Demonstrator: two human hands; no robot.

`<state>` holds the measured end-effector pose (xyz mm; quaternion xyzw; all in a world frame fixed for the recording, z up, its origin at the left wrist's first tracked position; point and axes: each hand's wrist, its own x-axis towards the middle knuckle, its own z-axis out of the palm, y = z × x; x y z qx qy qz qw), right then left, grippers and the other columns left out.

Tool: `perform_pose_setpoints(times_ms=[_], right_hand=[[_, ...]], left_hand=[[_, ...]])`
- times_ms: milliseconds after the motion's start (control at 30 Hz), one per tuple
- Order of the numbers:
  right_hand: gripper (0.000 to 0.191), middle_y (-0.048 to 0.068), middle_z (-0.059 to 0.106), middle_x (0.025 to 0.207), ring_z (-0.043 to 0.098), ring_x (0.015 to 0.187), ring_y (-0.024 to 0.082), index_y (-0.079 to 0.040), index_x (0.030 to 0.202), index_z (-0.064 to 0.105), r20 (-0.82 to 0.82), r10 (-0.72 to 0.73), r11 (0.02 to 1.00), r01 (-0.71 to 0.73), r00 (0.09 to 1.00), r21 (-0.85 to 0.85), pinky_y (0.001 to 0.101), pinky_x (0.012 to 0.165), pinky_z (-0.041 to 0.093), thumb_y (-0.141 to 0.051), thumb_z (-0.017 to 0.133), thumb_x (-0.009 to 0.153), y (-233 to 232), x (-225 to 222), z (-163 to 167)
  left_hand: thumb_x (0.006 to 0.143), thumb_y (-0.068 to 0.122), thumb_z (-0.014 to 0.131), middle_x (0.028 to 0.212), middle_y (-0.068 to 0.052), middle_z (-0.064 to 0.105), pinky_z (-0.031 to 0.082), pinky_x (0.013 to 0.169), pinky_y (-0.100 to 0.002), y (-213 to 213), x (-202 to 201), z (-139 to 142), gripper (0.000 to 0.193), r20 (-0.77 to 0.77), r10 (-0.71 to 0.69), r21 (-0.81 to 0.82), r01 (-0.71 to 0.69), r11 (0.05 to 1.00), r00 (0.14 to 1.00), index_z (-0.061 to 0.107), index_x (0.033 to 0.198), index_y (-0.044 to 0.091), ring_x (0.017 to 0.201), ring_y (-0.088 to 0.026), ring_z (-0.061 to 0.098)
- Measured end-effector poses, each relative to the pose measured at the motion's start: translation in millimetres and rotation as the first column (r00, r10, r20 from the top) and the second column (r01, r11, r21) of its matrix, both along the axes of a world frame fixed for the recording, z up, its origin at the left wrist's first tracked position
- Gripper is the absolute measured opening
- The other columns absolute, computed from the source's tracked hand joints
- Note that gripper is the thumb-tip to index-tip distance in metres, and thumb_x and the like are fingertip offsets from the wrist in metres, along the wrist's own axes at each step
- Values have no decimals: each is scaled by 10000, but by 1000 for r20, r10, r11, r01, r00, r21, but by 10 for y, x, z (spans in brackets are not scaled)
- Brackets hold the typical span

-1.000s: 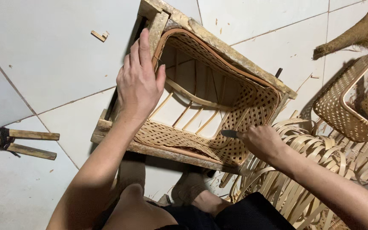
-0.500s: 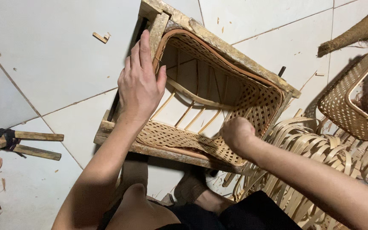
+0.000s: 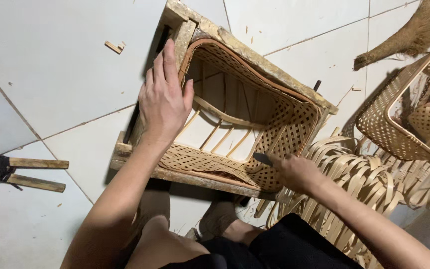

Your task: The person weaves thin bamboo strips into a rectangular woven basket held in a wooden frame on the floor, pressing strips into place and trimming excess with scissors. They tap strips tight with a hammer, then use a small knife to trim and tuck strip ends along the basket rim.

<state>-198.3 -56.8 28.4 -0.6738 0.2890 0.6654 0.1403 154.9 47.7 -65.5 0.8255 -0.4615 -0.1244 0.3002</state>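
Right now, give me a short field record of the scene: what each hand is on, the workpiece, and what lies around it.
left hand: flat on the left edge of the rough wooden frame, fingers spread
right hand: closed in a grip on a small dark blade, at the basket's near right corner
workpiece: half-woven tan bamboo basket seated inside the frame
right side: pile of loose bamboo strips; second woven basket
left side: tied wooden sticks on white tiled floor

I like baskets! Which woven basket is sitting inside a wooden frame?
The basket in the middle, under the left hand. A rough wooden frame boxes it in. The other basket, at the right edge, lies on loose strips, frameless.
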Motion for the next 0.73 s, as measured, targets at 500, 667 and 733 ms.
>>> perform_pose_setpoints(times_ms=[500, 667, 733], right_hand=[[612, 214, 625, 913, 621, 584, 154, 63, 1589, 157, 6, 485, 872, -482, 875, -89, 221, 387, 503, -14, 388, 1028, 587, -66, 126], [595, 215, 643, 948, 639, 632, 161, 101, 1570, 203, -2, 380, 914, -376, 925, -153, 249, 454, 548, -104, 420, 1054, 685, -60, 70], [592, 217, 649, 936, 650, 641, 155, 111, 1572, 215, 2, 389, 909, -383, 921, -167, 259, 465, 557, -122, 433, 1073, 694, -99, 74]], left_hand=[[834, -96, 585, 1008, -153, 669, 590, 746, -316, -538, -1855, 137, 298, -536, -605, 195, 784, 590, 589, 689, 1094, 6, 910, -230, 664], [912, 86, 680, 1076, -117, 652, 573, 682, -295, -666, -2280, -353, 333, -791, -404, 370, 885, 284, 460, 603, 1228, 10, 883, -189, 648], [905, 67, 699, 1285, -148, 545, 530, 832, -344, -689, -2438, -517, 524, -832, -294, 375, 868, 326, 471, 489, 1384, 50, 1090, -263, 574]])
